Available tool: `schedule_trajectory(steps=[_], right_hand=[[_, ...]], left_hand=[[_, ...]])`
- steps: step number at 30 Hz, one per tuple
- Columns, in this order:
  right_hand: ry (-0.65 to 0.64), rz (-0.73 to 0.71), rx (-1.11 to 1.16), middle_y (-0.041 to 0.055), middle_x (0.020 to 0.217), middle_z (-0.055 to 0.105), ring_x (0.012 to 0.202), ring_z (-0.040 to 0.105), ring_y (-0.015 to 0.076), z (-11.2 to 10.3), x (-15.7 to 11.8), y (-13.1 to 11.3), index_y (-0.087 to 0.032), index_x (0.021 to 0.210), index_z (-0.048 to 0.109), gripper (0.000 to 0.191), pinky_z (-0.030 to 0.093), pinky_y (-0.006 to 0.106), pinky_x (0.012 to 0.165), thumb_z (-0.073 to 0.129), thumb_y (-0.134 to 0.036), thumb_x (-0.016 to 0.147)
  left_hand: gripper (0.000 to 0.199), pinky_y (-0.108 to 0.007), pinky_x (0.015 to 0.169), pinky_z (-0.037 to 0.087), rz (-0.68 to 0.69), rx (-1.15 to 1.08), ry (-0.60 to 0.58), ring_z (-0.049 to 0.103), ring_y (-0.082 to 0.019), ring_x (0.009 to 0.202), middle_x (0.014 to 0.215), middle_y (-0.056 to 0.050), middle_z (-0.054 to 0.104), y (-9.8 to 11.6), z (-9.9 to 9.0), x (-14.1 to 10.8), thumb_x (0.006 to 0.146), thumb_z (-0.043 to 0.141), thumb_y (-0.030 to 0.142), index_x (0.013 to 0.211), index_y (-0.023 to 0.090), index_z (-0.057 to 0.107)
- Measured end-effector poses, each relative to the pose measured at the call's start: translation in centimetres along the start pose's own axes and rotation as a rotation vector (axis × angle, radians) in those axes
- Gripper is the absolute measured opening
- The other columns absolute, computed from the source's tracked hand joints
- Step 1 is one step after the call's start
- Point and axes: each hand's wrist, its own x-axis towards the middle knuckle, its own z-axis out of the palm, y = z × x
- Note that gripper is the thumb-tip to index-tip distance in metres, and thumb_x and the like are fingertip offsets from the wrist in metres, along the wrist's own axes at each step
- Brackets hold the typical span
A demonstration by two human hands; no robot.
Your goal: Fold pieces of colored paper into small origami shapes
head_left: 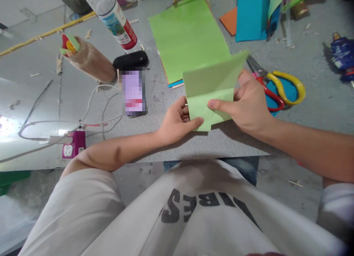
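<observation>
A light green paper (211,83) with a crease across it is held up near the table's front edge. My left hand (181,119) grips its lower left corner, thumb on top and fingers curled behind. My right hand (249,103) pinches its right side, with the thumb lying on the face of the paper. Behind the held piece lies a larger green sheet (190,38), with orange and blue edges showing under it. Scissors (279,88) with red and yellow handles rest beside my right hand, partly hidden by it, over a blue scrap.
A phone (134,92), a black case (131,60), a bottle (117,24) and a wooden cup (90,59) stand or lie at the left. White cables run to a purple block (74,144). Blue paper (251,16) and a blue tube (343,53) lie at the right.
</observation>
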Motion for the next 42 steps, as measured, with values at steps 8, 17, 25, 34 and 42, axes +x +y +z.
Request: schedule_trajectory(steps=[8, 17, 25, 34, 42], right_hand=[[0.206, -0.164, 0.004, 0.0061, 0.125, 0.096, 0.110, 0.090, 0.0360, -0.3, 0.9, 0.0, -0.036, 0.120, 0.083, 0.061, 0.077, 0.056, 0.092, 0.120, -0.051, 0.075], [0.218, -0.145, 0.000, 0.0050, 0.126, 0.098, 0.109, 0.088, 0.0362, -0.1, 0.2, -0.9, -0.037, 0.112, 0.087, 0.050, 0.076, 0.059, 0.095, 0.119, -0.058, 0.080], [0.136, -0.164, -0.057, 0.0074, 0.111, 0.097, 0.094, 0.088, 0.0362, 0.9, -0.7, -1.3, -0.033, 0.097, 0.087, 0.033, 0.076, 0.057, 0.078, 0.114, -0.047, 0.084], [0.236, -0.128, -0.021, 0.0052, 0.112, 0.098, 0.097, 0.086, 0.0373, 0.5, 0.0, -0.5, -0.036, 0.098, 0.090, 0.034, 0.074, 0.059, 0.082, 0.115, -0.051, 0.080], [0.282, -0.166, 0.100, 0.0050, 0.106, 0.097, 0.089, 0.085, 0.0295, 0.7, 0.7, 0.1, -0.028, 0.096, 0.093, 0.036, 0.072, 0.049, 0.081, 0.118, -0.037, 0.072]], left_hand=[[0.069, -0.031, 0.069, 0.074, -0.110, 0.053, -0.070, 0.083, -0.016, 0.068, 0.080, -0.003, 0.085, 1.7, -0.1, 0.0, 0.083, 0.119, 0.073, 0.089, 0.019, 0.077], [0.074, -0.026, 0.058, 0.067, -0.134, 0.041, -0.024, 0.079, -0.014, 0.059, 0.074, -0.002, 0.083, 2.1, -0.4, 0.2, 0.079, 0.121, 0.074, 0.084, 0.021, 0.069], [0.070, -0.029, 0.067, 0.075, -0.111, 0.127, -0.096, 0.087, -0.019, 0.074, 0.090, -0.010, 0.093, 1.9, -0.3, 0.5, 0.084, 0.115, 0.082, 0.099, 0.016, 0.094], [0.069, -0.033, 0.075, 0.075, -0.164, 0.043, -0.001, 0.090, -0.021, 0.079, 0.087, -0.009, 0.091, 1.8, -0.2, 0.5, 0.074, 0.125, 0.068, 0.097, 0.015, 0.088], [0.070, -0.029, 0.072, 0.072, -0.118, 0.062, 0.040, 0.087, -0.018, 0.075, 0.083, -0.005, 0.088, 1.7, -0.5, 0.8, 0.070, 0.127, 0.063, 0.100, 0.016, 0.085]])
